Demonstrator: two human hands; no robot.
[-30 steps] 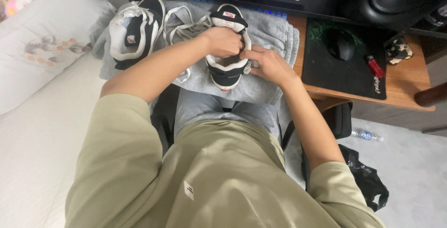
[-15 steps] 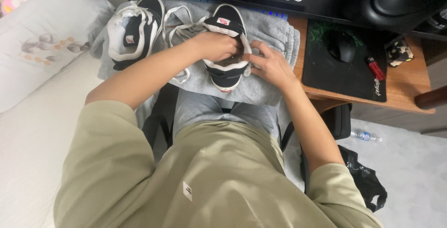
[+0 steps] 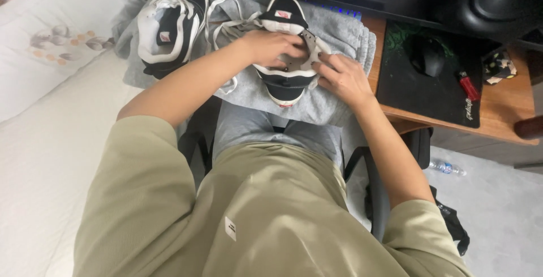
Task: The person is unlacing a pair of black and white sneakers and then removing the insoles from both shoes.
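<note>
While the person is sitting at the desk [image 3: 503, 110], both hands are working on a black and white sneaker [image 3: 287, 79] that is lying on a grey cloth [image 3: 334, 33] spread over the desk's left end and the lap. The left hand [image 3: 271, 48] is resting across the shoe's open top, its fingers [image 3: 294, 45] curling down over the grey inner flap and pressing it, though whether they are pinching anything beneath is not clear. The right hand [image 3: 342, 76] is lying against the shoe's right side, its fingers [image 3: 322, 65] bending lightly and touching the upper edge near the eyelets (they are not closing fully around anything). White laces [image 3: 226, 25] are trailing loose to the left of this shoe. A second sneaker [image 3: 167, 28], of the same colours, is sitting on the cloth to the far left, apart from both hands. Further right, a black mouse [image 3: 427, 56] is sitting on a dark mouse pad [image 3: 418, 93], with a small red object [image 3: 468, 86] just beside it. A bed with a white pillow [image 3: 56, 45] is lying along the left.
</note>
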